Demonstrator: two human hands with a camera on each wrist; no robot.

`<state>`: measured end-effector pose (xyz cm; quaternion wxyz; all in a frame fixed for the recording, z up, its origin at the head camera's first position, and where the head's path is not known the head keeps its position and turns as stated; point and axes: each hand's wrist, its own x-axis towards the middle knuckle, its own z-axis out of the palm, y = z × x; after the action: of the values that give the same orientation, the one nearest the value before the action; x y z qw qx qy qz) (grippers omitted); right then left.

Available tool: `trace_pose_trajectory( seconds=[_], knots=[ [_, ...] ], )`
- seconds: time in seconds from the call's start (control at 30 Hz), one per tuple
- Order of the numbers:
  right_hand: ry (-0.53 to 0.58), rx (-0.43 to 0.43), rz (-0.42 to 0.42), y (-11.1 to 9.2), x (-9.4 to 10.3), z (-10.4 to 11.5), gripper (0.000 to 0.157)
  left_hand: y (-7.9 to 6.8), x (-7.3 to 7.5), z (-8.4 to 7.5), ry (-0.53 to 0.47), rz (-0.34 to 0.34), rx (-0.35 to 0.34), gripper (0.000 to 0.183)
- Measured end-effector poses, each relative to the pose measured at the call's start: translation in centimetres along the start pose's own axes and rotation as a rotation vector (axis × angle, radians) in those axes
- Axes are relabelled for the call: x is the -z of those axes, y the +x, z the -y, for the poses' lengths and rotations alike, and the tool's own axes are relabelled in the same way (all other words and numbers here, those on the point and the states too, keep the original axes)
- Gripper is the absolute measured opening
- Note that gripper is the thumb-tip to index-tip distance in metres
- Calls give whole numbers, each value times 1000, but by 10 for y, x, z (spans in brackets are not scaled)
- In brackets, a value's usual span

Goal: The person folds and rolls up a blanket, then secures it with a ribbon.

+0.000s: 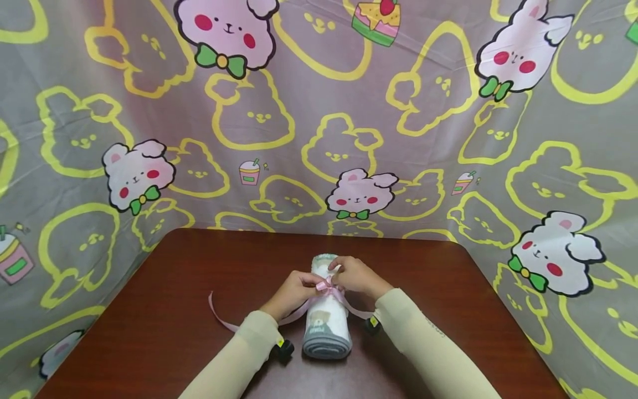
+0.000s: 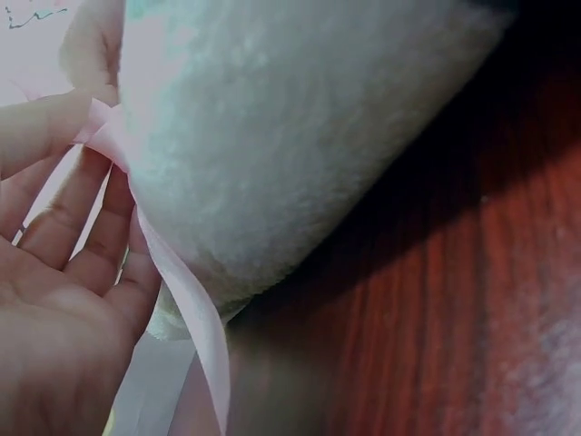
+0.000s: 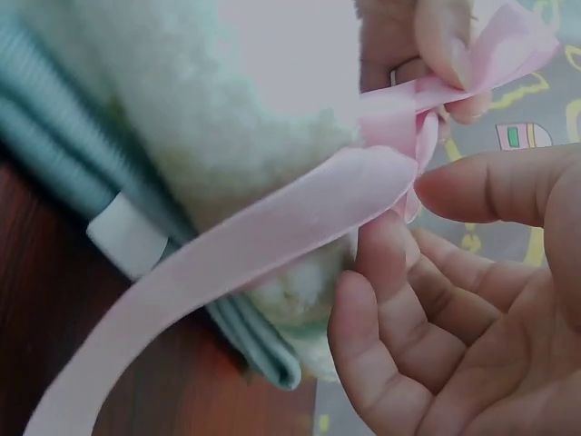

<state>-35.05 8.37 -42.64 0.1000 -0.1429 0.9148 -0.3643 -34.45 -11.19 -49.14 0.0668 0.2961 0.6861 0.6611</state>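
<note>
A rolled towel point(image 1: 335, 315), white and fluffy with a grey-green edge and a bear print, lies lengthwise on the table. Around its middle runs a pink ribbon point(image 1: 291, 317), looped on top with long tails falling to both sides. My left hand point(image 1: 293, 290) pinches a loop of the ribbon between thumb and fingers above the roll. From the other side, my right hand point(image 1: 360, 276) holds the ribbon close to the knot, thumb and index finger meeting at a fold point(image 3: 386, 173). In the right wrist view a white tag point(image 3: 129, 236) shows on the towel's edge.
The dark red-brown wooden table point(image 1: 174, 277) has rounded far corners. A patterned cloth point(image 1: 309, 83) with rabbits hangs behind it and along both sides. Black wrist cameras sit under both cream sleeves point(image 1: 423, 332), close beside the roll.
</note>
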Motion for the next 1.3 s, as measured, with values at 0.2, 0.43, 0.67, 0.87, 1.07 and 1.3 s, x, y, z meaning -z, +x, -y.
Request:
trace_pose_trajectory(
  seconds=[0.2,0.43,0.67,0.87,1.07,1.3],
  knots=[
    [2,28,-13,5,0,0,24,0,0,0,14,0,2,12],
    [-272,51,-230,0,10,6,19,-1,0,-3,14,-6,11,12],
    [-96,19,-130,0,9,-5,19,-2,0,-15,34,-2,26,16],
    [-60,8,-70,2,7,-3,28,-3,1,-4,15,-21,46,16],
    [-277,63,-190,0,14,2,22,-1,2,-5,65,-39,42,14],
    [24,231,127,5,18,-22,40,-7,0,-30,92,-53,44,14]
  ],
)
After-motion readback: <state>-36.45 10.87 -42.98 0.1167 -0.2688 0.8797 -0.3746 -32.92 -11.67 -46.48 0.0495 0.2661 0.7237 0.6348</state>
